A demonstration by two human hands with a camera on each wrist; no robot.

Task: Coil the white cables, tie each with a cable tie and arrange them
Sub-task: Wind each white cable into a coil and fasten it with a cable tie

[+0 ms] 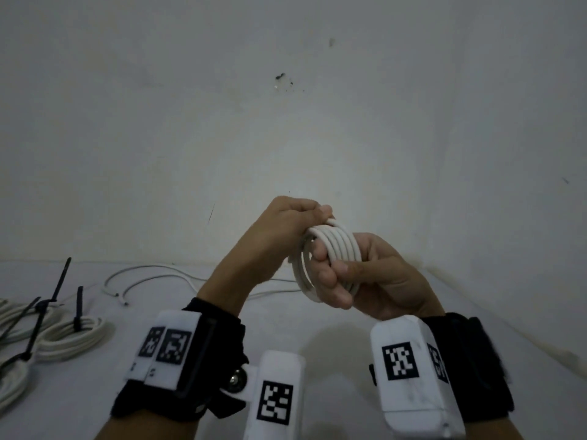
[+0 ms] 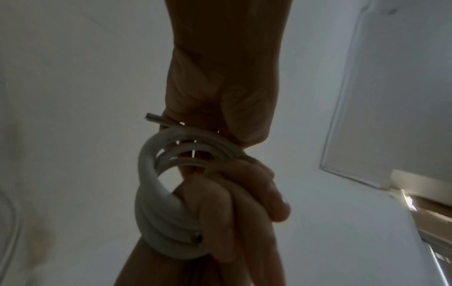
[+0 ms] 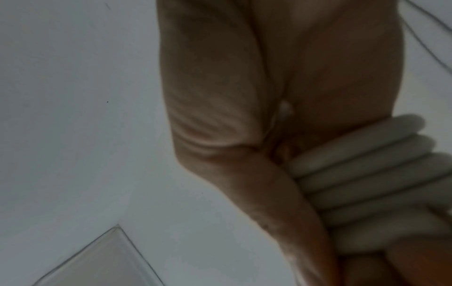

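Coiling step nearly done: right hand grips the round coil of thick white cable held up above the white table, left hand pinches its top turn; next needs a black cable tie, probably from table's left.

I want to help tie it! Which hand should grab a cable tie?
Probably the left hand: the cable ties lie on its side, and the right hand already grips the coil.

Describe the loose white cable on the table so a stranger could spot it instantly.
Look at the white table, far side by the wall. The loose cable sprawls there in open curves behind the left hand. Unlike the tied coils at left, it has no black tie.
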